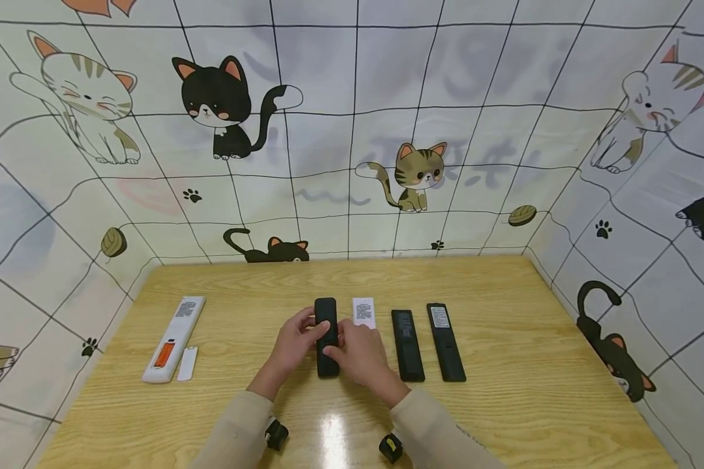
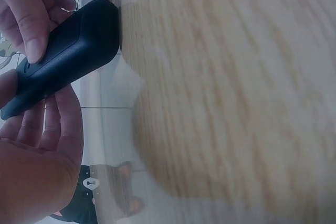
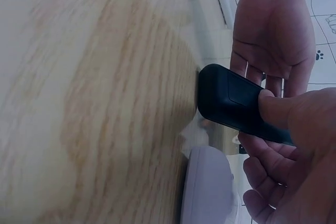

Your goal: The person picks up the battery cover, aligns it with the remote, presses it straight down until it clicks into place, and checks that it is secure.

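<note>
A black remote control (image 1: pixel 326 358) stands between both hands near the middle of the table, its back side up. My left hand (image 1: pixel 293 342) grips it from the left, thumb lying over its upper part. From the right, my right hand (image 1: pixel 364 352) holds it with the thumb on its back, lower down. A seam outlines the battery cover on the remote's back (image 3: pixel 236 95) in the right wrist view. Just behind the right hand lies a white remote (image 1: pixel 364 311), its lower part hidden by that hand.
Two more black remotes (image 1: pixel 408 345) (image 1: pixel 446 342) lie face down on the right. At left rests a long white remote (image 1: pixel 173 339) with an exposed orange battery bay, its loose white cover (image 1: pixel 187 363) beside it. Cat-printed cloth walls (image 1: pixel 328 143) border the wooden table (image 1: pixel 534 391).
</note>
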A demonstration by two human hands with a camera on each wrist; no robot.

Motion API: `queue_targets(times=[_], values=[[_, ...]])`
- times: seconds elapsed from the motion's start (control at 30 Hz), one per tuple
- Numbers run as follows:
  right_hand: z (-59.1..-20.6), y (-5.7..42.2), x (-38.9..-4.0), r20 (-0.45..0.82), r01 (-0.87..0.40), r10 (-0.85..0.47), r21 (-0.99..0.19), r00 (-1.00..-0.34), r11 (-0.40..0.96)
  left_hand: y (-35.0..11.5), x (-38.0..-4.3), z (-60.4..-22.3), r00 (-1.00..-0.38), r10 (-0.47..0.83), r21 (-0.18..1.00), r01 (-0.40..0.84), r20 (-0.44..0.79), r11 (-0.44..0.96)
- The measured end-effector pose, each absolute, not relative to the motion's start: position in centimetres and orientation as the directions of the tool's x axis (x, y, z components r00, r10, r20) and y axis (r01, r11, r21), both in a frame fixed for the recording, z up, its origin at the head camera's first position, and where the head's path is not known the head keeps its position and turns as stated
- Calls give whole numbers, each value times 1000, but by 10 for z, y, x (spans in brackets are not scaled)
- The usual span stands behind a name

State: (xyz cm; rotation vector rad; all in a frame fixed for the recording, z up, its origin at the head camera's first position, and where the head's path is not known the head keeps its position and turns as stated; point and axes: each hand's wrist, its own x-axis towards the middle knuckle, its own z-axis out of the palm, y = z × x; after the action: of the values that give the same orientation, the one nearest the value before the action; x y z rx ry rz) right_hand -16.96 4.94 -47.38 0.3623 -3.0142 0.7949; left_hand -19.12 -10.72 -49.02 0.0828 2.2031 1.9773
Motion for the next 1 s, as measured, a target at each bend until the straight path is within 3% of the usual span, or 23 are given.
queue_targets(times=[1.0], values=[[-472,52,-166,42,-227,-234,-450,-971,864,-106,-193,-490,-985,145,981,-60,-88,184]])
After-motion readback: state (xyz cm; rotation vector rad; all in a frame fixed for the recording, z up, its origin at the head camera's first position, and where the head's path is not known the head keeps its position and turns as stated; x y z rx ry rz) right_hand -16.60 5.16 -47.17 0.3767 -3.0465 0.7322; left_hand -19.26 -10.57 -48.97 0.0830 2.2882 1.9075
